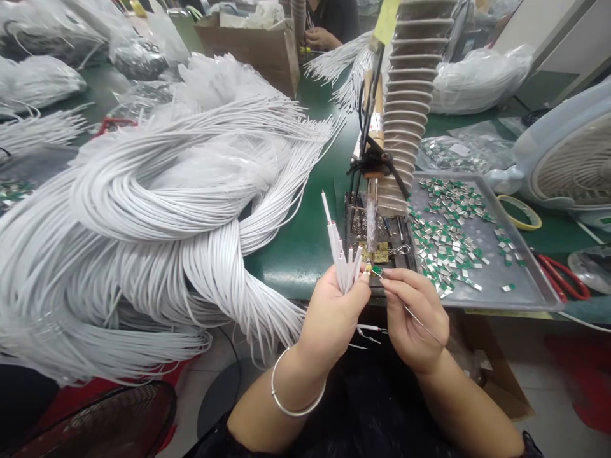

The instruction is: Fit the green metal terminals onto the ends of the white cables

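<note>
My left hand is closed around a small bunch of white cables, their cut ends pointing up and away. Its thumb and forefinger meet just below the tip of a soldering iron, which is mounted upright, tip down. At that spot a small green circuit board lies between the two hands; which fingers bear it I cannot tell. My right hand pinches a thin grey solder wire that crosses its fingers and leads toward the board.
Large bundles of white cable cover the left. A grey tray of small boards stands right, near red-handled pliers, a tape roll and a fan. A ribbed hose hangs behind the iron. Across the table is another person's hand.
</note>
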Demonstrator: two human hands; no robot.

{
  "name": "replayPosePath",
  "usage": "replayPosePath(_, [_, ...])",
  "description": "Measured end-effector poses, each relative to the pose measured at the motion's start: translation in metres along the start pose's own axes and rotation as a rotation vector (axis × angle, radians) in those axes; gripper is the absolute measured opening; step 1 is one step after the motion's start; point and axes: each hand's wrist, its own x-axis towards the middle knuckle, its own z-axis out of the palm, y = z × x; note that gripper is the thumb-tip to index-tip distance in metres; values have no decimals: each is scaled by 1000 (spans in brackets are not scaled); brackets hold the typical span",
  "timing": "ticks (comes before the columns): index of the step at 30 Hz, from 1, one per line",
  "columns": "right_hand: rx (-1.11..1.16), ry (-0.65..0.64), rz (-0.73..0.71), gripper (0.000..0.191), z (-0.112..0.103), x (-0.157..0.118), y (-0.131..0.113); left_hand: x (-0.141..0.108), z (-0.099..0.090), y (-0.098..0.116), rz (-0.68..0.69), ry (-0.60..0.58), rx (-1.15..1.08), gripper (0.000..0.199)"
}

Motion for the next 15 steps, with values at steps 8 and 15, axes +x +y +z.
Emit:
replayPosePath(8, [-13,-8,1,30,1,0,1,1,0,1,22,-9,1,13])
replayPosePath(15, [-30,10,-16,29,2,4,0,2,-1,2,23,-22,7,12])
